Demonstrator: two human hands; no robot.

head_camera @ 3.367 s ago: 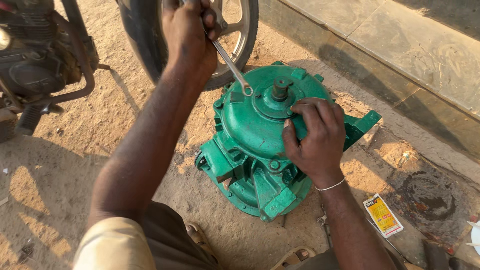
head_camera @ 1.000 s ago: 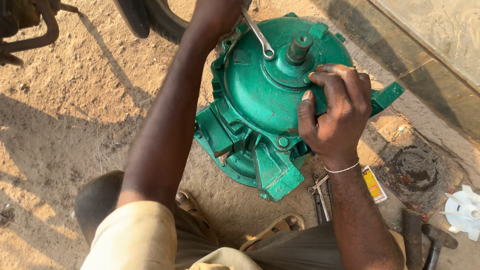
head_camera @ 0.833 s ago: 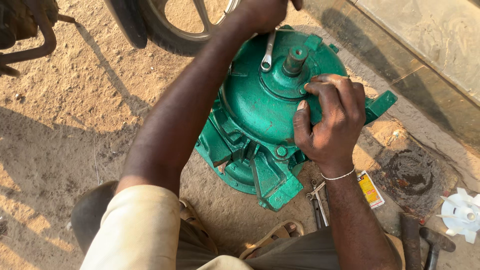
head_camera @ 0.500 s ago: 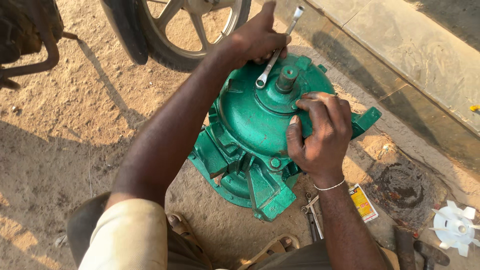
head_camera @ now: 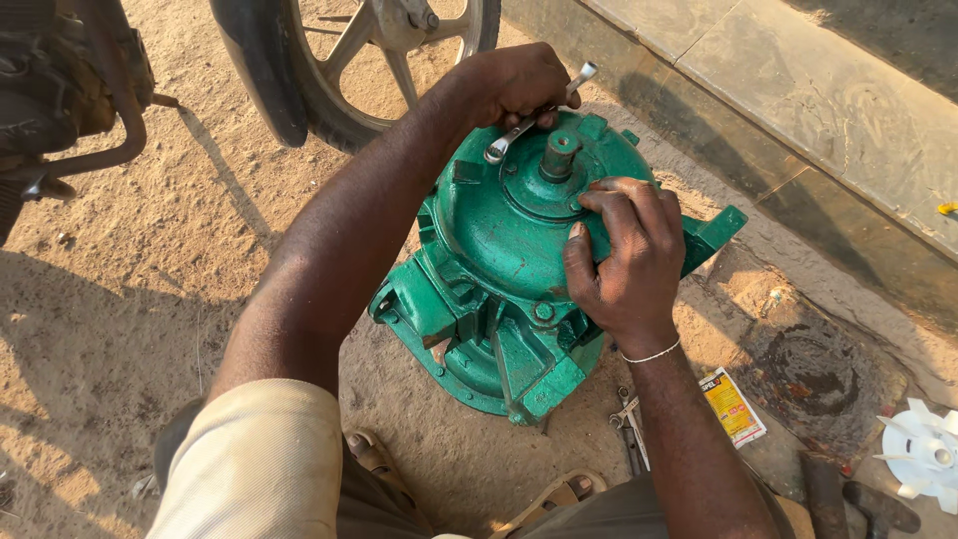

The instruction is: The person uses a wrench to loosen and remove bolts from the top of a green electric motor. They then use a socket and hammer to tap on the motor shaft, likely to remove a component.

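One green cast motor housing (head_camera: 499, 279) sits on sandy ground (head_camera: 150, 299), shaft end up, tilted a bit toward the kerb. One stub shaft (head_camera: 559, 155) sticks out of the round centre cover.

One silver spanner (head_camera: 529, 122) lies across the top rim of the housing, ring end on a bolt left of the shaft, other end pointing up past the knuckles. Left hand (head_camera: 514, 85) is closed around the spanner's shank, fingers wrapped tight. Right hand (head_camera: 624, 260) is pressed flat on the right side of the cover, fingers spread narrow and curled over the edge, holding the housing, no tool in it. One thin bangle (head_camera: 651, 353) on that wrist.

Around it: one spoked wheel (head_camera: 369, 50) with tyre just behind the housing, part of a motorcycle frame (head_camera: 70, 90) at far left. One stone kerb (head_camera: 798, 110) runs along the right. On the ground at right: one small yellow-red sachet (head_camera: 733, 404), one pair of pliers (head_camera: 629, 434) beside the forearm, one white plastic fan impeller (head_camera: 923, 454) at the edge, one dark oil stain (head_camera: 813, 369). Two sandals (head_camera: 374, 459) near the bottom.
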